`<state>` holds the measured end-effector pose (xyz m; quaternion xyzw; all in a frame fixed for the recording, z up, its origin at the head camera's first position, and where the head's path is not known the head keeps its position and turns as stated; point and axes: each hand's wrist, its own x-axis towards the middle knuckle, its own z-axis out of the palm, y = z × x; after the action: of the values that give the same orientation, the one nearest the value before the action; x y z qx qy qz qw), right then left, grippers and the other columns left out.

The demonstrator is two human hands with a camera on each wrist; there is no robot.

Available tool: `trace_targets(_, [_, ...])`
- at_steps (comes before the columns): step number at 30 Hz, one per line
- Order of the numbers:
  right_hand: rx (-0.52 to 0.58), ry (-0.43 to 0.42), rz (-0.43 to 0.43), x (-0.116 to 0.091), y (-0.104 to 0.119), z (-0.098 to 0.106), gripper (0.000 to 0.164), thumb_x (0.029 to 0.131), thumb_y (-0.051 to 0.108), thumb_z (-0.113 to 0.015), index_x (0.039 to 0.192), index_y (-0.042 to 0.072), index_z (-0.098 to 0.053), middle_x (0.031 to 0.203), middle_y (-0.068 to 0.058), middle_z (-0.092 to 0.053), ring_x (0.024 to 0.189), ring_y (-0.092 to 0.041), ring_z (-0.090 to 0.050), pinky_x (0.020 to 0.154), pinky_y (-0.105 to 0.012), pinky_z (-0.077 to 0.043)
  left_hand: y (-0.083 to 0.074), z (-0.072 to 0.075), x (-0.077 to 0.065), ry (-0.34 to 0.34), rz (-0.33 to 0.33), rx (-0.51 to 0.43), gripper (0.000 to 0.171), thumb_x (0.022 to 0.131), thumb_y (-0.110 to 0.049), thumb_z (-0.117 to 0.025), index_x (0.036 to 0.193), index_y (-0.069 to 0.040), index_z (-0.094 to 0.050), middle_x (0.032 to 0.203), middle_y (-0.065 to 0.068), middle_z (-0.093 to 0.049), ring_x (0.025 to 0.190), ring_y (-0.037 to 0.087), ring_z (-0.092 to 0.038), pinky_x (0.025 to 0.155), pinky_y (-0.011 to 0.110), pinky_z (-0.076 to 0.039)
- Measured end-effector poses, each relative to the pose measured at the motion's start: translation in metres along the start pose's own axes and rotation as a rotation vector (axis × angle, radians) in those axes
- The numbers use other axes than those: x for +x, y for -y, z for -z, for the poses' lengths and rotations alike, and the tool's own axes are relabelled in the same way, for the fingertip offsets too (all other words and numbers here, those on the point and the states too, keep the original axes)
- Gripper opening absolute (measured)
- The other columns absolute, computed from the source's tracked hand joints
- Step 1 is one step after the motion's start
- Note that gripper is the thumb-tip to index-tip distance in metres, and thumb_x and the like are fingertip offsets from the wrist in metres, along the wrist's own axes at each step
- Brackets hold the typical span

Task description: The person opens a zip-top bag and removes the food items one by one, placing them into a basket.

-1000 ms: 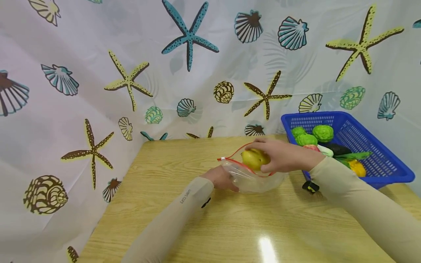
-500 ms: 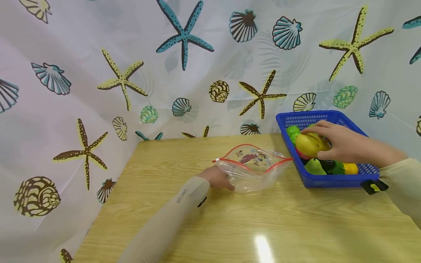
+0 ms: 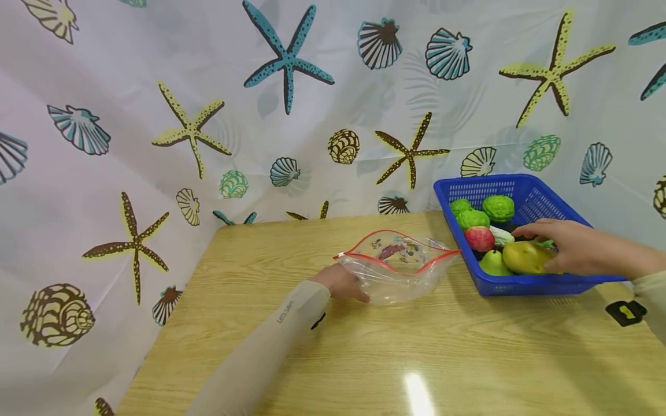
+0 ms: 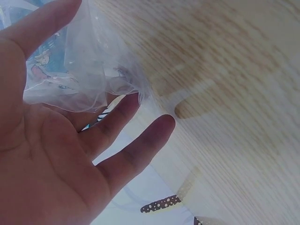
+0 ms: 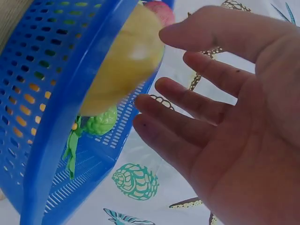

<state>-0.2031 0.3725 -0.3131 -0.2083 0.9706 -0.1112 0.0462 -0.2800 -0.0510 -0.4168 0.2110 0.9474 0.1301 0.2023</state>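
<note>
A clear zip bag (image 3: 398, 288) with a red zip edge stands on the table, its mouth wide apart and printed pictures on its side. My left hand (image 3: 340, 282) rests at the bag's left side; in the left wrist view its fingers are nearly straight, with the plastic (image 4: 84, 61) between thumb and fingers. A yellow mango (image 3: 525, 257) lies at the front of the blue basket (image 3: 525, 287). Just right of it, my right hand (image 3: 577, 248) hovers with fingers spread. The right wrist view shows a gap between the fingertips and the mango (image 5: 126, 61).
Also in the basket are green leafy heads (image 3: 498, 208), a red fruit (image 3: 480, 238), a green pear (image 3: 494, 264) and a white vegetable (image 3: 501, 236). A curtain (image 3: 322, 75) with starfish and shells hangs behind the wooden table (image 3: 364, 358).
My right hand has carried the mango from the bag's mouth rightward to the basket and let go of it there. The left hand has stayed at the bag.
</note>
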Motion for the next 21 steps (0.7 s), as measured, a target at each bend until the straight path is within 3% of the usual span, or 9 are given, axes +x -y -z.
trace_targets(3, [0.001, -0.006, 0.009, 0.001, 0.002, 0.0, 0.063, 0.071, 0.002, -0.074, 0.13, 0.002, -0.053, 0.128, -0.026, -0.052, 0.111, -0.043, -0.046, 0.078, -0.057, -0.048, 0.0, 0.0, -0.001, -0.001, -0.015, 0.008, 0.077, 0.071, -0.053, -0.076, 0.139, -0.031, -0.048, 0.139, -0.005, -0.048, 0.119, 0.018, -0.044, 0.098, 0.045, -0.039])
trace_targets(8, [0.014, -0.068, 0.073, 0.006, 0.01, -0.004, 0.046, 0.078, 0.001, -0.069, 0.124, 0.004, -0.059, 0.12, -0.02, -0.059, 0.105, -0.036, -0.053, 0.074, -0.052, -0.05, 0.003, -0.001, 0.0, 0.0, -0.024, 0.016, 0.078, 0.071, -0.054, -0.076, 0.14, -0.032, -0.047, 0.14, -0.005, -0.047, 0.12, 0.017, -0.043, 0.098, 0.045, -0.039])
trace_targets(14, [0.033, -0.163, 0.165, 0.022, 0.048, -0.01, 0.035, 0.087, 0.006, -0.065, 0.121, 0.005, -0.062, 0.11, -0.011, -0.065, 0.094, -0.023, -0.057, 0.071, -0.045, -0.053, 0.003, -0.001, 0.002, -0.003, -0.016, 0.001, 0.078, 0.07, -0.054, -0.077, 0.139, -0.032, -0.048, 0.14, -0.006, -0.047, 0.121, 0.017, -0.041, 0.099, 0.046, -0.038])
trace_targets(18, [0.003, -0.189, 0.213, 0.04, 0.08, -0.019, 0.042, 0.091, 0.019, -0.065, 0.13, 0.01, -0.055, 0.113, -0.008, -0.062, 0.088, -0.018, -0.055, 0.07, -0.042, -0.05, 0.004, -0.002, 0.002, -0.013, -0.007, 0.02, 0.077, 0.07, -0.055, -0.076, 0.138, -0.03, -0.05, 0.139, -0.004, -0.049, 0.119, 0.018, -0.044, 0.098, 0.044, -0.039])
trace_targets(21, [-0.034, -0.185, 0.222, 0.053, 0.099, -0.027, 0.052, 0.091, 0.027, -0.065, 0.137, 0.012, -0.048, 0.122, -0.01, -0.059, 0.094, -0.02, -0.056, 0.074, -0.046, -0.051, 0.003, -0.004, 0.002, -0.01, 0.022, 0.057, 0.074, 0.07, -0.057, -0.075, 0.135, -0.028, -0.054, 0.136, -0.003, -0.052, 0.115, 0.019, -0.047, 0.097, 0.043, -0.04])
